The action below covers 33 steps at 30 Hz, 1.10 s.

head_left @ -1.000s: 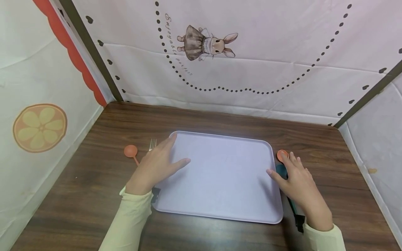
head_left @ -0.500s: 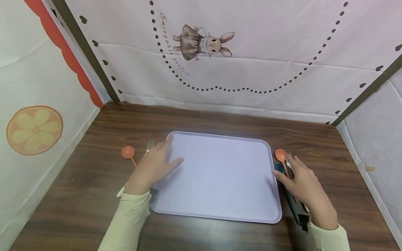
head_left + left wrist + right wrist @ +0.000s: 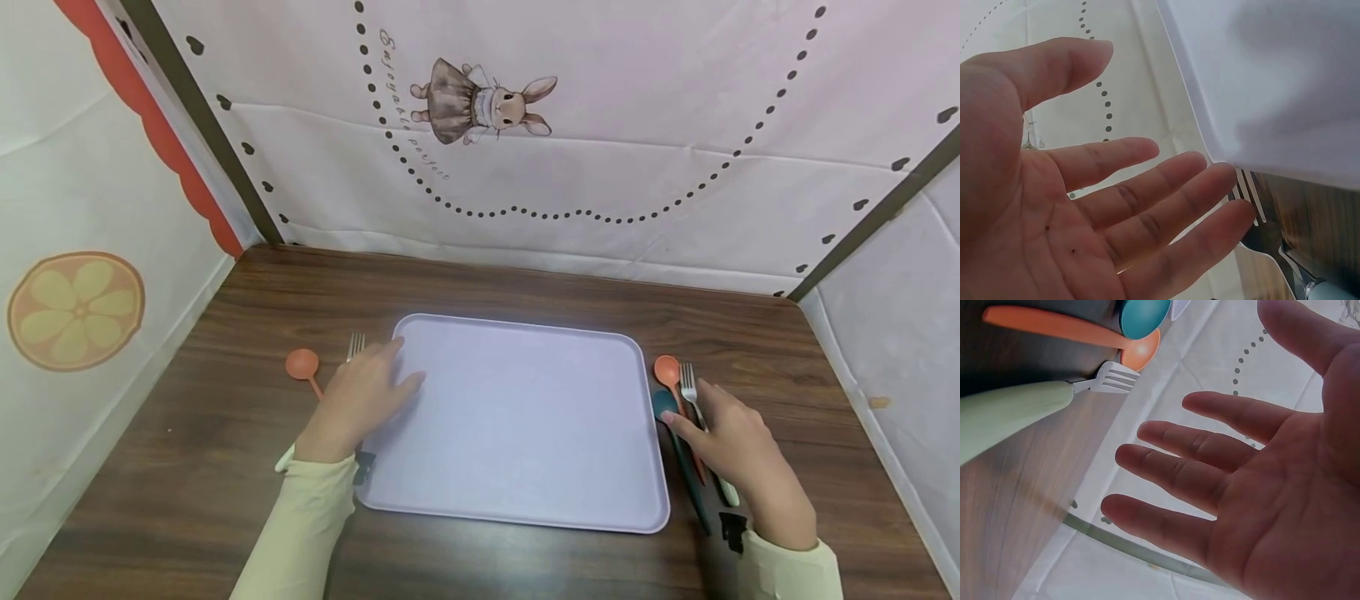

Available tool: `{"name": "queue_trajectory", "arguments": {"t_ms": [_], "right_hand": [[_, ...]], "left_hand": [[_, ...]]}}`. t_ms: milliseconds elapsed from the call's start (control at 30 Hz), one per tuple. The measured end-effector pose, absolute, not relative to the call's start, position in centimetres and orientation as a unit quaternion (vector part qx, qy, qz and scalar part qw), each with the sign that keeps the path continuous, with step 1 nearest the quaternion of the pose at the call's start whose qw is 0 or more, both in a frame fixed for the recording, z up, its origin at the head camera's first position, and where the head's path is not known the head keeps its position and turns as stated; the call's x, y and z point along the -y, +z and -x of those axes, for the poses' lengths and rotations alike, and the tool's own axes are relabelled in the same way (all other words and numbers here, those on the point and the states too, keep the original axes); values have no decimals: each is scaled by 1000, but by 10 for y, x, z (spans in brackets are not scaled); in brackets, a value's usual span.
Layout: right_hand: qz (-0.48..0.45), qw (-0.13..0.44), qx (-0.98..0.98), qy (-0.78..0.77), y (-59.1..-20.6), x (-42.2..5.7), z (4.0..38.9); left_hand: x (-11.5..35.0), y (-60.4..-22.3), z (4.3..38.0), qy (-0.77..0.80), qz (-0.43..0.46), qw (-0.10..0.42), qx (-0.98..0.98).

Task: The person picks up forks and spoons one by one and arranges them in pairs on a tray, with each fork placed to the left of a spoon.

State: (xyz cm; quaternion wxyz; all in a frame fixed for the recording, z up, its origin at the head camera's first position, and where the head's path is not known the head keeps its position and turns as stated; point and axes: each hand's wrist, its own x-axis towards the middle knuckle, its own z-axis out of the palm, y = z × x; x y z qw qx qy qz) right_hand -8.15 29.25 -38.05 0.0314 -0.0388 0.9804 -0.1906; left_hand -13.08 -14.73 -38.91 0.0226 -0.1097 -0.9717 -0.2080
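white cloth walls, one printed with a rabbit, close in a brown wood-grain worktop. a pale lilac tray lies flat in the middle of it, nothing on it. on the tray's left are the left orange spoon and the left fork, both partly hidden by the left hand. on its right, close side by side, lie the teal spoon, the right orange spoon and the right fork.

each grip is wide, fingers spread and holding nothing. the left hand is over the tray's left edge; whether a fingertip touches it i cannot tell. the right hand is over the right-hand cutlery, its thumb close by the teal spoon in the head view; contact there is unclear too.

what could go wrong, as i judge it: with three handles packed together, the right fingers could easily scoop up two when only one is wanted. a careless thumb might push the teal spoon against the tray, so the tray slides or the spoon wedges at its rim. on the other side, the palm covers much of the left fork, so a blind downward press could knock it askew.
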Motion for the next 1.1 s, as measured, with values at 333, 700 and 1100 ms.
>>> {"name": "queue_trajectory", "arguments": {"t_ms": [333, 700, 1100], "right_hand": [[6, 83, -979, -183, -382, -296, 79], [-9, 121, -977, -178, -383, -305, 81], [-24, 153, -973, -169, -384, -308, 80]], "left_hand": [[152, -388, 128, -201, 89, -1, 976], [160, -386, 129, -228, 62, -25, 971], [163, -385, 128, -220, 44, -81, 971]]}}
